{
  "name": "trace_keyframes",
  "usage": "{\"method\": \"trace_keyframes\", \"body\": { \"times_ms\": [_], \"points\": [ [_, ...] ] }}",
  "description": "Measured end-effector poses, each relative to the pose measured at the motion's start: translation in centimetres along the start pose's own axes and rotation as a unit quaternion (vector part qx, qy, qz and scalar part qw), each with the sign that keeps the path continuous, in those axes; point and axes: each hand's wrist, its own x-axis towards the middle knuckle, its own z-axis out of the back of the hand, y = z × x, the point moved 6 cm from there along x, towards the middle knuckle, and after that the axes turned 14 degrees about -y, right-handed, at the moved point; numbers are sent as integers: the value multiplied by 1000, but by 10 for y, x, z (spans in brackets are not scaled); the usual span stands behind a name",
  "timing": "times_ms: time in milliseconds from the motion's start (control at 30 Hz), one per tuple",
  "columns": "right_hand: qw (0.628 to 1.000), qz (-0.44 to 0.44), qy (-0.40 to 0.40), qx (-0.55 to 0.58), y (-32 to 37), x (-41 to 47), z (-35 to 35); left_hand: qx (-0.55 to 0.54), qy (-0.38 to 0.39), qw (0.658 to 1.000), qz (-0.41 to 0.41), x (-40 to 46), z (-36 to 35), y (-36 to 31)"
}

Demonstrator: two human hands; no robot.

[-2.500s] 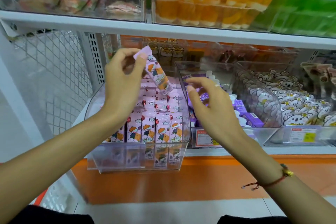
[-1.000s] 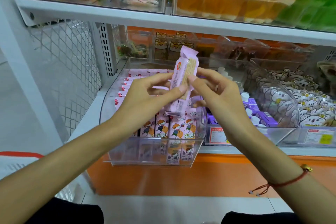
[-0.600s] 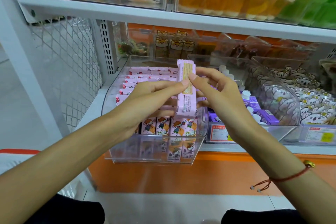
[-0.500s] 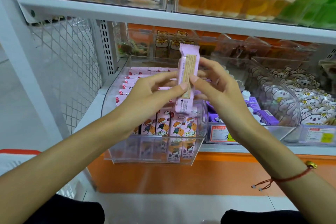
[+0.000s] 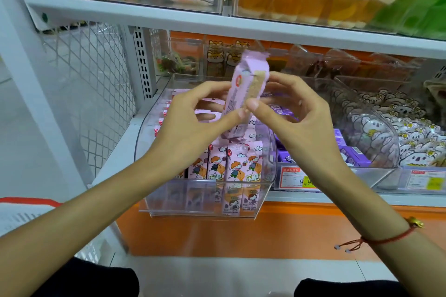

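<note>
A pink snack packet (image 5: 243, 89) stands nearly upright in the air above a clear plastic bin (image 5: 202, 202). My left hand (image 5: 193, 125) pinches its lower part between thumb and fingers. My right hand (image 5: 296, 118) pinches it from the right, thumb on the front. The packet's back, with fine print and a clear window showing the snack, faces me. In the bin stand rows of the same pink packets (image 5: 231, 166) with a cartoon child on the front.
A second bin to the right holds purple boxes (image 5: 354, 154), and a further one holds white bear-print packets (image 5: 410, 137). Price labels (image 5: 296, 178) sit on the shelf edge. A white shelf (image 5: 241, 26) runs above, a wire mesh panel (image 5: 91, 94) stands at left.
The packet went from my left hand alone to both hands, then was turned over and tilted, its top now leaning slightly right. My view shifted a little closer.
</note>
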Motion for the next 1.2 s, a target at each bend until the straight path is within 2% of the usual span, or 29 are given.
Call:
{"method": "trace_keyframes", "body": {
  "times_ms": [100, 167, 267, 333, 400, 467, 533, 600, 667, 700, 767, 867, 967, 1133, 1200],
  "points": [
    [1000, 1, -13, 4, 0, 0, -2, 61, -22, 996, -61, -4, 0, -4],
    [1000, -8, 8, 8, -2, 3, -1, 74, 13, 995, -60, -2, -3, -4],
    [993, -63, 54, 84, -9, 9, 1, 41, 117, 992, 34, 2, -10, 3],
    [985, -100, 57, 129, -14, 12, 5, -3, 172, 982, 77, 3, -13, 5],
    [985, -104, 68, 116, -15, 14, 6, -8, 166, 984, 62, 7, -15, 6],
    [988, -106, 83, 80, -18, 14, 6, 8, 96, 995, 34, 13, -14, 7],
    [992, -96, 61, 45, -20, 16, 10, 21, 46, 999, 13, 15, -18, 10],
    [996, -82, 4, 32, -20, 21, 19, 30, 61, 998, 1, 15, -28, 12],
    [992, -91, -72, 41, -22, 28, 36, 99, 94, 990, -29, 16, -35, 16],
    [989, -96, -110, 39, -24, 32, 47, 166, 112, 978, -58, 17, -37, 20],
    [981, -100, -165, 26, -26, 37, 66, 312, 154, 930, -118, 17, -43, 29],
    [975, -98, -197, 23, -26, 39, 80, 426, 216, 867, -139, 17, -54, 43],
    [976, -94, -194, 17, -24, 40, 83, 466, 271, 825, -171, 15, -59, 54],
    [982, -96, -164, -20, -23, 36, 78, 477, 306, 796, -212, 14, -58, 58],
    [984, -94, -147, -28, -23, 35, 75, 475, 309, 796, -212, 14, -59, 57]
  ]
}}
